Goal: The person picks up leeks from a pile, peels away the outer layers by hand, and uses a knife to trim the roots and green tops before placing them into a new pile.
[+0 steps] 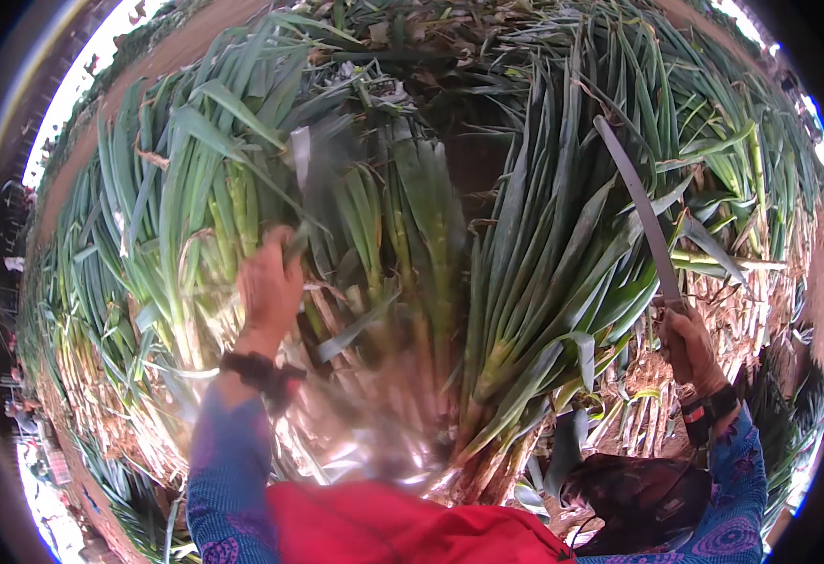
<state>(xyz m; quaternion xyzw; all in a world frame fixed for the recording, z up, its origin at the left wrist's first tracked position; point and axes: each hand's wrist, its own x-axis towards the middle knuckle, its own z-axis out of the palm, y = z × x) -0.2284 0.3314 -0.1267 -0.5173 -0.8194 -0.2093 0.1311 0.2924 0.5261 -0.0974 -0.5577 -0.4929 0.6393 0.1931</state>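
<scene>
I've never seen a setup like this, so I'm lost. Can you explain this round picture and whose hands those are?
There's no machine here: a person works with two bare hands. The single picture comes from a wide fisheye camera on their head, looking down, so edges bend. Blue patterned sleeves and bright red cloth show at the bottom. Long green leafy plants with pale stems, massed together, fill most of the view. The right hand holds a long, narrow grey-bladed knife, pointing toward the picture's top. The left hand is among the plants; I can't tell whether it grips any.
</scene>
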